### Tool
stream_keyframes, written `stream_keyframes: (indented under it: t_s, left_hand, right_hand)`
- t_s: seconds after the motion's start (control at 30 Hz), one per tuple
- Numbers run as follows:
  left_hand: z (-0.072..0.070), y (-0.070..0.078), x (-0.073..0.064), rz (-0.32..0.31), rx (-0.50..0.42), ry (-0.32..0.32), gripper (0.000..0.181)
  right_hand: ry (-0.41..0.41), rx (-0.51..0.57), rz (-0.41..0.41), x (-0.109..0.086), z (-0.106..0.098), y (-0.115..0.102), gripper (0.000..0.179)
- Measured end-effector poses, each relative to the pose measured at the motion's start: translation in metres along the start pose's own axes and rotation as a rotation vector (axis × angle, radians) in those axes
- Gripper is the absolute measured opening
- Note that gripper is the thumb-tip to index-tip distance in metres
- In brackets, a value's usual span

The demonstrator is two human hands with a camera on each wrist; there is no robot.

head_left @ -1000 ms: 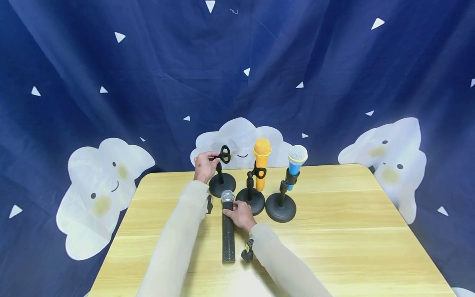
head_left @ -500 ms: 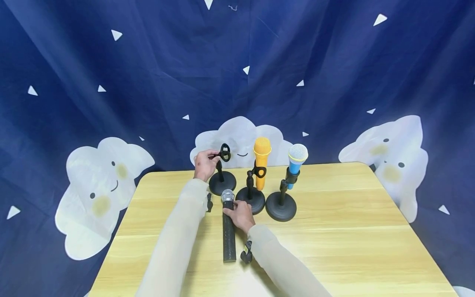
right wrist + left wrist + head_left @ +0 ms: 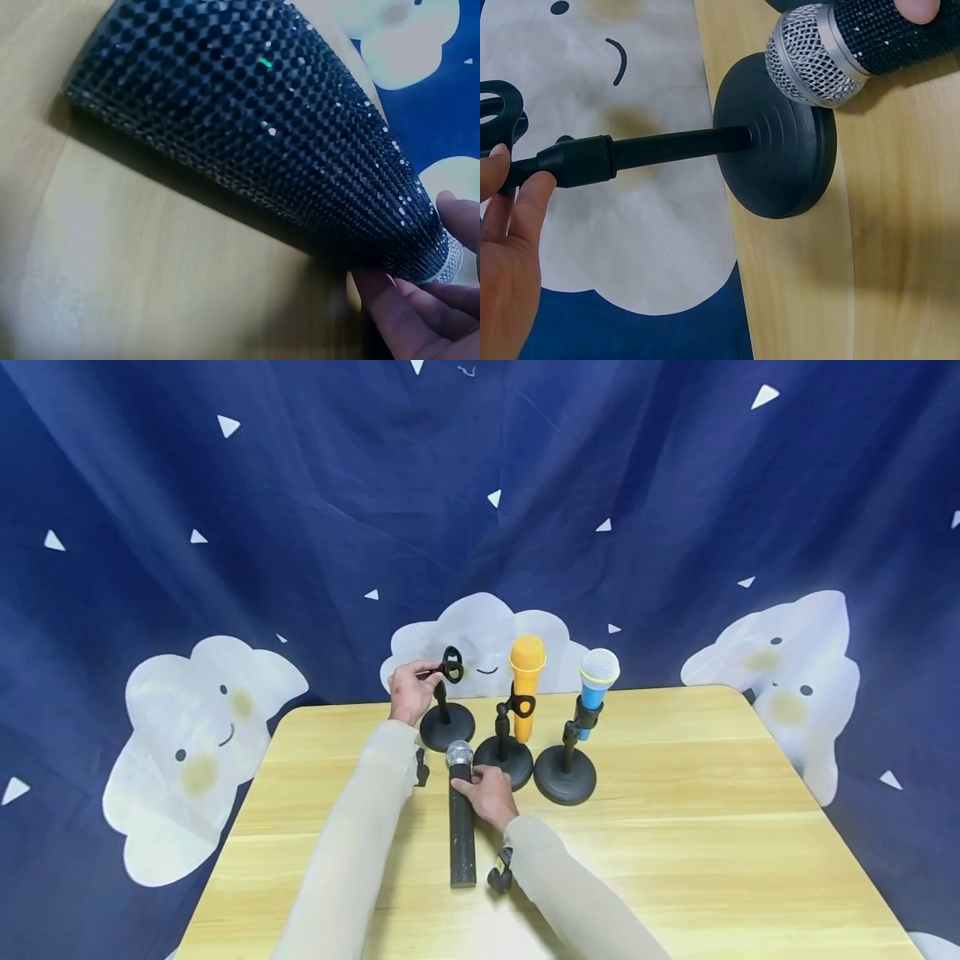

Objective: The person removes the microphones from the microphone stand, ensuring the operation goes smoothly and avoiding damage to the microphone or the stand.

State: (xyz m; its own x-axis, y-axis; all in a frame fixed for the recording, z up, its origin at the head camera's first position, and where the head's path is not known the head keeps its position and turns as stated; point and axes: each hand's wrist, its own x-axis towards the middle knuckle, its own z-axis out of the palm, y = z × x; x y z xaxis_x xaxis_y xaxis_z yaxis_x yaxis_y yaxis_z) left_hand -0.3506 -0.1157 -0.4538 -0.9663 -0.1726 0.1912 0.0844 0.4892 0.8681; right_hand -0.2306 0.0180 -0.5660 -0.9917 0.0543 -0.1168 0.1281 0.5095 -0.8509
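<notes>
Fingers of the left hand [image 3: 411, 692] pinched the clip [image 3: 447, 671] of the leftmost stand [image 3: 447, 731]; those of the right hand [image 3: 491, 795] gripped the black microphone [image 3: 462, 839], on or just above the table [image 3: 675, 827]. Over the last second neither hand had visibly shifted, so the black microphone remained outside the clip, which held nothing.

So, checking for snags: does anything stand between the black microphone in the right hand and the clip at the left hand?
Only the stand beneath the clip: its base and post lie between that and the black microphone. The yellow microphone sits to the right.
</notes>
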Motion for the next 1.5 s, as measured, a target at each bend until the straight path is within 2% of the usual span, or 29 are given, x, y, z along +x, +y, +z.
stream_keyframes:
  t_s: [0.9, 1.3, 1.5]
  left_hand:
    - [0.001, 0.000, 0.015, 0.014, 0.048, -0.017, 0.016]
    - [0.004, 0.003, 0.011, 0.015, 0.025, 0.027, 0.017]
    - [0.004, 0.003, 0.010, 0.000, 0.025, 0.015, 0.020]
  right_hand:
    - [-0.051, 0.100, 0.016, -0.002, -0.002, 0.002, 0.049]
    - [-0.032, 0.090, 0.015, -0.004, 0.000, 0.002, 0.050]
    - [-0.030, 0.092, 0.012, -0.005, 0.000, 0.002, 0.050]
